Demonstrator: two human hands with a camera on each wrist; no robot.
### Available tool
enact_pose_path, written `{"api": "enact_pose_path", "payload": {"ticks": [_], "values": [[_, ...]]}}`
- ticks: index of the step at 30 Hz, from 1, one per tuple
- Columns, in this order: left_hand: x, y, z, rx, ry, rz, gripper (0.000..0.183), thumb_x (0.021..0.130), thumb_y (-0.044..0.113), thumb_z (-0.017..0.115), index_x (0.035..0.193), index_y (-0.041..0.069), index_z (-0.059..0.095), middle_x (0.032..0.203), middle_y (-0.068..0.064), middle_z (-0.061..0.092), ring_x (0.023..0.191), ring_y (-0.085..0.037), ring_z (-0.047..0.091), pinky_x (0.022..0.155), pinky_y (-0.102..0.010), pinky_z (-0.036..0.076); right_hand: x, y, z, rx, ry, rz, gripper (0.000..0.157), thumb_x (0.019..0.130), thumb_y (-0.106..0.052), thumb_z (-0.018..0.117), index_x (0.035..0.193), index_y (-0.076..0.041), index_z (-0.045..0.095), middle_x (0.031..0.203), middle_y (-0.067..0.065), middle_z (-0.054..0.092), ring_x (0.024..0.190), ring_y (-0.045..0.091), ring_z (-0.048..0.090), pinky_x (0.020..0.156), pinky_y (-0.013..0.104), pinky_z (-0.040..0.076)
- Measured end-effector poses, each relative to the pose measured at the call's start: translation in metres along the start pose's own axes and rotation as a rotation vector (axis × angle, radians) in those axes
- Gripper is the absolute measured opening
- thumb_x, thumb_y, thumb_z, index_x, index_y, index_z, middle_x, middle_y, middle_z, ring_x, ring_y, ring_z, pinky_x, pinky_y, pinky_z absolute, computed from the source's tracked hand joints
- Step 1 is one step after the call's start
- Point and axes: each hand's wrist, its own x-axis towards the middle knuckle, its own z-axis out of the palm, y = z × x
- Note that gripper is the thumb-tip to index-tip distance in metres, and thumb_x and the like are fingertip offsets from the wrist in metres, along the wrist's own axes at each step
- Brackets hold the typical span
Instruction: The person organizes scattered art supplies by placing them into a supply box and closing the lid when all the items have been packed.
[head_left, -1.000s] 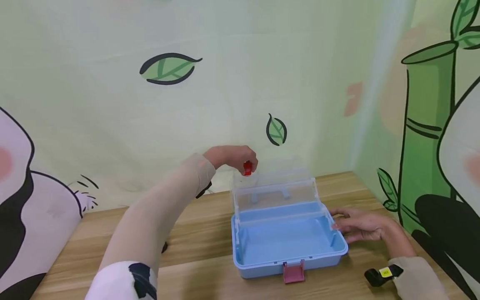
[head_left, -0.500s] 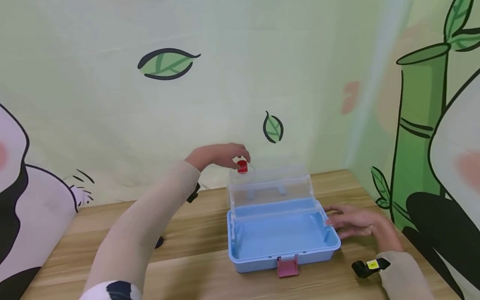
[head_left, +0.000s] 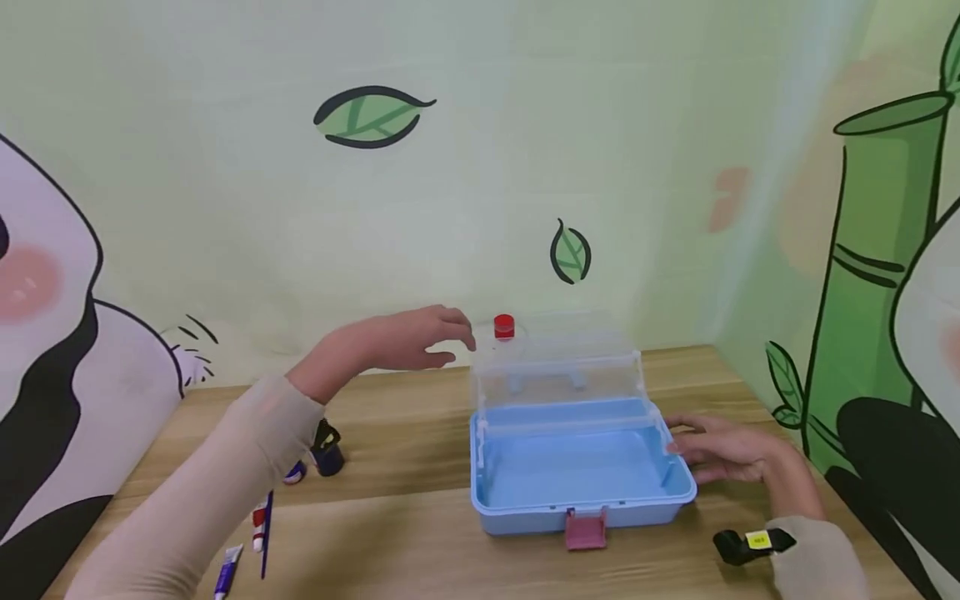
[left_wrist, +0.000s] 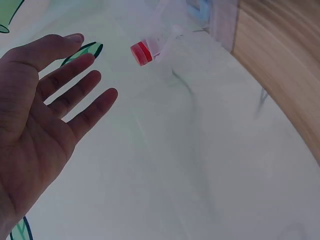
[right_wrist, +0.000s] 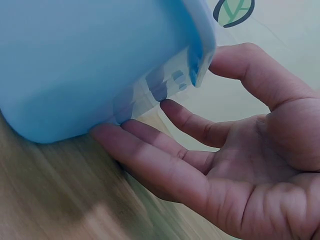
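Wooden table (head_left: 420,554) beneath open blue box (head_left: 525,522)

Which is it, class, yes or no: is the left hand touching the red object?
No: a gap separates the left hand from the red object.

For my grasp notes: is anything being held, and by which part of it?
The left hand holds nothing; the right hand touches the blue box at its right end, without a closed grip.

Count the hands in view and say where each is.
2. The left hand hovers left of the red object; the right hand touches the right end of the blue box.
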Motion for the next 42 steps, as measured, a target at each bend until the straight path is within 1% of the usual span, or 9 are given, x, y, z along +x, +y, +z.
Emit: {"api": "enact_pose_path", "payload": {"ticks": [4, 10, 17, 20, 22, 26, 30, 34, 42], "values": [[-0.035, 0.012, 0.01, 0.019, 0.004, -0.008, 0.024, 0.099, 0.011, 0.065, 0.123, 0.011, 0.068, 0.128, -0.006, 0.062, 0.122, -0.025, 0.056, 0.103, -0.04, 0.049, 0.0, -0.001, 0.002, -0.02, -0.004, 0.024, 0.084, 0.102, -0.018, 0.059, 0.156, 0.01, 0.001, 0.149, 0.033, 0.041, 0.121, 0.031, 0.061, 0.094, 0.052, 0.054], [-0.064, 0.026, 0.018, 0.043, 0.027, -0.015, 0.022, 0.099, 0.013, 0.066, 0.121, 0.012, 0.068, 0.127, -0.006, 0.063, 0.12, -0.025, 0.058, 0.1, -0.04, 0.052, -0.007, 0.001, -0.002, -0.008, -0.014, 0.016, 0.083, 0.103, -0.016, 0.057, 0.155, 0.011, -0.002, 0.147, 0.031, 0.044, 0.121, 0.031, 0.061, 0.095, 0.054, 0.054], [-0.099, 0.037, 0.038, 0.043, 0.034, -0.021, 0.021, 0.099, 0.011, 0.067, 0.12, 0.011, 0.069, 0.122, -0.005, 0.064, 0.115, -0.023, 0.059, 0.096, -0.039, 0.054, -0.007, 0.0, 0.001, 0.017, -0.027, 0.022, 0.085, 0.102, -0.016, 0.058, 0.155, 0.012, -0.003, 0.145, 0.029, 0.047, 0.12, 0.032, 0.061, 0.095, 0.054, 0.054], [-0.112, 0.042, 0.047, 0.058, 0.065, -0.014, 0.021, 0.098, 0.01, 0.067, 0.118, 0.012, 0.07, 0.121, -0.005, 0.064, 0.113, -0.022, 0.06, 0.093, -0.037, 0.055, -0.005, 0.0, 0.002, 0.014, -0.024, 0.024, 0.085, 0.102, -0.016, 0.058, 0.155, 0.012, -0.002, 0.145, 0.031, 0.046, 0.12, 0.032, 0.061, 0.095, 0.054, 0.054], [-0.121, 0.046, 0.052, 0.054, 0.08, -0.023, 0.021, 0.097, 0.009, 0.068, 0.118, 0.012, 0.07, 0.121, -0.004, 0.065, 0.113, -0.023, 0.061, 0.092, -0.038, 0.055, -0.003, 0.0, 0.003, 0.01, -0.021, 0.026, 0.085, 0.102, -0.016, 0.058, 0.155, 0.012, -0.002, 0.145, 0.031, 0.046, 0.12, 0.032, 0.061, 0.095, 0.054, 0.054], [-0.144, 0.051, 0.063, -0.005, 0.045, -0.089, 0.022, 0.098, 0.009, 0.066, 0.119, 0.014, 0.07, 0.122, -0.002, 0.065, 0.114, -0.024, 0.061, 0.092, -0.039, 0.055, 0.001, 0.001, 0.006, 0.013, -0.031, 0.023, 0.085, 0.102, -0.016, 0.058, 0.155, 0.011, -0.002, 0.147, 0.033, 0.043, 0.121, 0.033, 0.06, 0.096, 0.055, 0.053], [-0.166, 0.05, 0.078, -0.059, 0.031, -0.118, 0.02, 0.097, 0.008, 0.067, 0.116, 0.015, 0.07, 0.119, 0.0, 0.063, 0.11, -0.02, 0.061, 0.088, -0.035, 0.056, 0.002, 0.001, 0.008, 0.015, -0.034, 0.019, 0.084, 0.103, -0.016, 0.057, 0.156, 0.011, -0.002, 0.149, 0.035, 0.039, 0.122, 0.034, 0.06, 0.096, 0.055, 0.053], [-0.184, 0.042, 0.09, -0.064, 0.1, -0.098, 0.022, 0.094, 0.005, 0.07, 0.113, 0.016, 0.071, 0.113, 0.002, 0.063, 0.102, -0.016, 0.063, 0.081, -0.031, 0.056, -0.002, 0.0, 0.006, 0.01, -0.029, 0.018, 0.084, 0.103, -0.017, 0.057, 0.156, 0.011, -0.003, 0.15, 0.037, 0.037, 0.123, 0.033, 0.059, 0.097, 0.054, 0.053], [-0.217, 0.023, 0.104, -0.107, 0.143, -0.238, 0.022, 0.091, 0.002, 0.072, 0.11, 0.013, 0.072, 0.105, 0.0, 0.066, 0.091, -0.011, 0.066, 0.071, -0.028, 0.057, -0.002, -0.001, 0.002, 0.022, -0.023, 0.009, 0.083, 0.103, -0.017, 0.057, 0.156, 0.011, -0.001, 0.149, 0.032, 0.041, 0.123, 0.032, 0.06, 0.097, 0.054, 0.052]]}}
